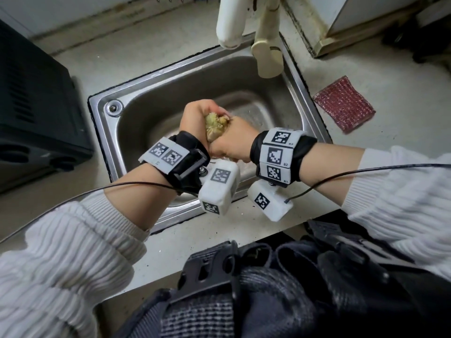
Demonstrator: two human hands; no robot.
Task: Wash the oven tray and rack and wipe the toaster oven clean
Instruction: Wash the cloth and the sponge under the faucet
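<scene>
Over the steel sink point(136, 98) both hands squeeze a wadded yellowish cloth point(216, 126). My left hand point(197, 115) wraps its upper left side, and my right hand point(234, 140) grips its lower right side. Most of the cloth is hidden inside the two fists. The black toaster oven point(36, 113) stands on the counter at the left, only partly in view. No oven tray or rack shows in this view.
A white faucet point(230, 23) and a beige pipe point(267, 45) hang over the sink's back rim. A dark red scouring pad point(344, 103) lies on the counter to the right of the sink. Cables run from both wrist bands.
</scene>
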